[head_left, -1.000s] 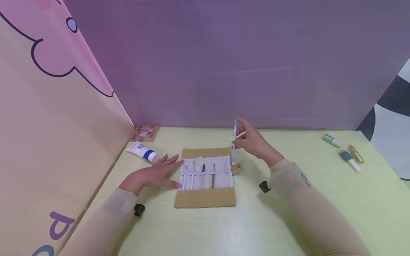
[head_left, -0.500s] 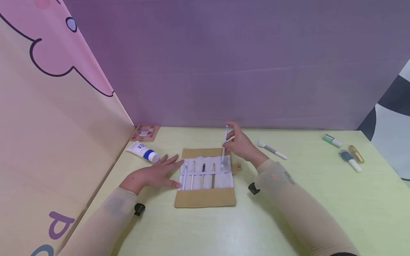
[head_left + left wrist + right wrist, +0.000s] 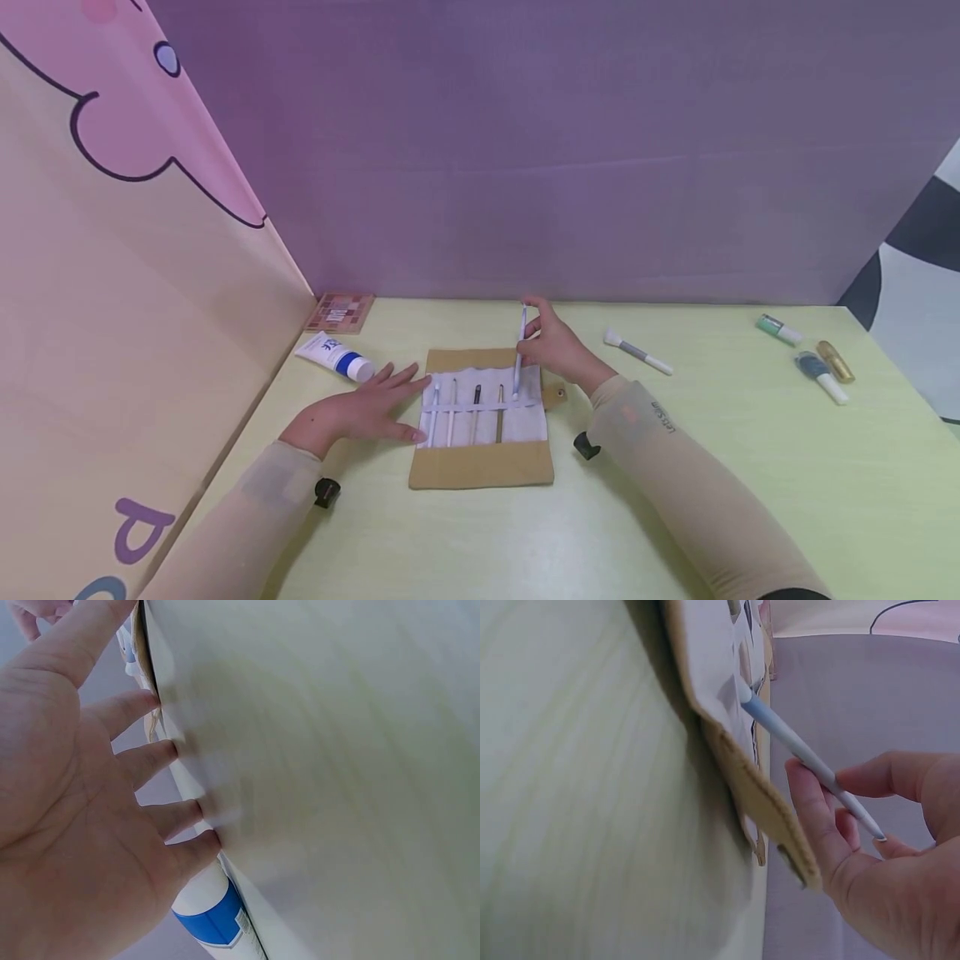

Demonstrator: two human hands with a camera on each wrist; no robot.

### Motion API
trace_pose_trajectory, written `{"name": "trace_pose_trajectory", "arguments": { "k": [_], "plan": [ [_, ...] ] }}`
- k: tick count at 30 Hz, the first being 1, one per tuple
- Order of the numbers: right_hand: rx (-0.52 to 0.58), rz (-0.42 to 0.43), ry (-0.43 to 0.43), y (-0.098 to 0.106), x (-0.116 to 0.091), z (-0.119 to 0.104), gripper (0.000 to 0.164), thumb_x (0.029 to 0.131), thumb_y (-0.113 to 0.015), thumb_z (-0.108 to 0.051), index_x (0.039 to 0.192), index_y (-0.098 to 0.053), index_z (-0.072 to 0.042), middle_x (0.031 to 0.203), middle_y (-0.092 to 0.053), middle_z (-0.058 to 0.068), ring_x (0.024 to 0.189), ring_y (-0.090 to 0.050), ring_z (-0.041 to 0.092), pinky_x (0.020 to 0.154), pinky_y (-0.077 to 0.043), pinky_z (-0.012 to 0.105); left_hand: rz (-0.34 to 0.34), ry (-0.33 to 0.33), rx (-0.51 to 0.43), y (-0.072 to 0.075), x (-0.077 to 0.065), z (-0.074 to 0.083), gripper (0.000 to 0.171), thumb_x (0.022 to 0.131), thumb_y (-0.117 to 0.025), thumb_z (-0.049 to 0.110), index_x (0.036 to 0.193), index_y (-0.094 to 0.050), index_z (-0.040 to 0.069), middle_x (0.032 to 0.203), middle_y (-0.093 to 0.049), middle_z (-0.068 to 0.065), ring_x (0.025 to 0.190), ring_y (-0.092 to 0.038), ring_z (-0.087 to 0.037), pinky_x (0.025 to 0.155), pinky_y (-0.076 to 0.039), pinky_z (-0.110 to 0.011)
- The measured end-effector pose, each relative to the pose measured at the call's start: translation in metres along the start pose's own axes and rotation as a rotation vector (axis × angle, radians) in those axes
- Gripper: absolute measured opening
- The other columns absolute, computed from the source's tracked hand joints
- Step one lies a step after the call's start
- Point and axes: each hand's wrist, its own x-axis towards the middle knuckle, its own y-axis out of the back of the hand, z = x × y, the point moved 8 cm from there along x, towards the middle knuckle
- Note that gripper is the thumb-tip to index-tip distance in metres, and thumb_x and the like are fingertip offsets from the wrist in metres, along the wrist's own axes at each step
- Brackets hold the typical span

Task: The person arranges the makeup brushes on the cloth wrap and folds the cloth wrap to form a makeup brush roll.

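Observation:
A tan brush roll (image 3: 480, 465) with a white lining lies unfolded on the table, several slim brushes (image 3: 499, 423) held side by side under its elastic strap. My left hand (image 3: 363, 414) rests with spread fingers at the roll's left edge, thumb and fingertips pressing down there. Over the roll's right part, my right hand (image 3: 561, 348) pinches a slim white makeup brush (image 3: 519, 358), held nearly upright. Its lower end is right at the strap, beside the gold brush. In the right wrist view the brush (image 3: 799, 746) slants between thumb and fingers, its tip at the white lining.
A white tube with a blue band (image 3: 330, 354) lies beyond the left hand, a makeup palette (image 3: 340, 312) behind it. A grey-and-white brush (image 3: 637, 352) lies right of the roll. Further right are a green-and-white item (image 3: 778, 329), a gold item (image 3: 835, 361) and a dark-bristled brush (image 3: 821, 377).
My right hand has moved left and down with the white brush, from beside the roll's snap tab to over the strap. The grey-and-white brush has come into sight. The left hand stays put.

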Motion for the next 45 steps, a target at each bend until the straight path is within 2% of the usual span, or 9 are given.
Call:
{"name": "trace_pose_trajectory", "arguments": {
  "k": [7, 13, 20, 30, 37, 45],
  "plan": [
    [-0.015, -0.027, -0.028, -0.002, -0.001, 0.005, 0.084, 0.097, -0.064, 0.005, 0.166, -0.02, -0.013, 0.115, -0.051, 0.014, 0.078, -0.071, 0.025, 0.082, -0.067, 0.036, 0.006, 0.005, 0.006, 0.0, 0.0, 0.0, 0.103, 0.093, -0.076, 0.062, 0.172, -0.023, 0.023, 0.183, -0.006, -0.013, 0.166, 0.004, -0.055, 0.129, -0.011, -0.079],
    [-0.009, -0.022, -0.061, -0.001, -0.001, 0.008, 0.086, 0.098, -0.064, 0.005, 0.168, -0.016, -0.01, 0.114, -0.052, 0.015, 0.079, -0.073, 0.026, 0.083, -0.067, 0.038, -0.001, -0.004, 0.008, 0.0, 0.0, 0.002, 0.103, 0.093, -0.076, 0.061, 0.172, -0.024, 0.02, 0.182, -0.006, -0.017, 0.165, 0.003, -0.057, 0.129, -0.009, -0.078],
    [-0.082, -0.015, -0.072, 0.004, 0.0, 0.007, 0.084, 0.098, -0.064, 0.001, 0.167, -0.017, -0.011, 0.11, -0.054, 0.014, 0.077, -0.076, 0.027, 0.086, -0.066, 0.039, 0.007, -0.014, 0.032, 0.002, 0.004, 0.002, 0.103, 0.093, -0.074, 0.063, 0.172, -0.023, 0.021, 0.182, -0.007, -0.016, 0.165, 0.002, -0.058, 0.13, -0.01, -0.078],
    [-0.068, -0.049, -0.104, -0.006, 0.0, 0.011, 0.086, 0.096, -0.067, 0.003, 0.167, -0.02, -0.009, 0.109, -0.056, 0.013, 0.075, -0.073, 0.022, 0.078, -0.067, 0.035, -0.003, 0.004, 0.02, -0.001, 0.003, -0.001, 0.104, 0.092, -0.075, 0.063, 0.172, -0.023, 0.021, 0.183, -0.007, -0.016, 0.165, 0.003, -0.057, 0.13, -0.008, -0.078],
    [-0.108, -0.027, -0.122, -0.007, -0.002, 0.014, 0.083, 0.096, -0.068, 0.001, 0.165, -0.023, -0.008, 0.11, -0.058, 0.014, 0.074, -0.073, 0.02, 0.079, -0.067, 0.035, -0.006, 0.013, -0.01, -0.006, 0.0, -0.001, 0.104, 0.091, -0.077, 0.061, 0.172, -0.023, 0.022, 0.183, -0.006, -0.015, 0.165, 0.005, -0.056, 0.129, -0.007, -0.079],
    [-0.168, 0.014, -0.131, -0.004, -0.005, 0.011, 0.08, 0.097, -0.068, -0.001, 0.164, -0.025, -0.008, 0.113, -0.061, 0.016, 0.073, -0.077, 0.023, 0.081, -0.067, 0.036, 0.002, 0.004, 0.029, -0.003, 0.002, -0.003, 0.105, 0.092, -0.074, 0.064, 0.173, -0.021, 0.023, 0.183, -0.005, -0.014, 0.165, 0.004, -0.057, 0.129, -0.009, -0.079]
  ]
}}
